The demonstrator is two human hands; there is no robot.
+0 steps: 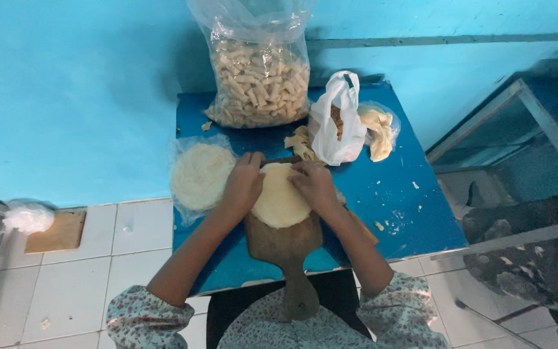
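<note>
Head view: round pale dough sheet (281, 203) lies on a wooden paddle board (285, 249), centre of the blue table (414, 213). Left hand (243, 184) at the sheet's 10 o'clock, right hand (314, 184) at 2 o'clock; both w/ fingers curled, pinching the top edge. Bagged stack of flat rounds (200, 176) just beside the board at 9 o'clock. White plastic bag (337, 123) at 1 o'clock, big clear bag of stick snacks (259, 77) at 12, near the wall.

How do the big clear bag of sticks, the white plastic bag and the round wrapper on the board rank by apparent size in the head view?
1. Clear bag of sticks, largest.
2. White plastic bag and round wrapper look alike; unranked.
</note>
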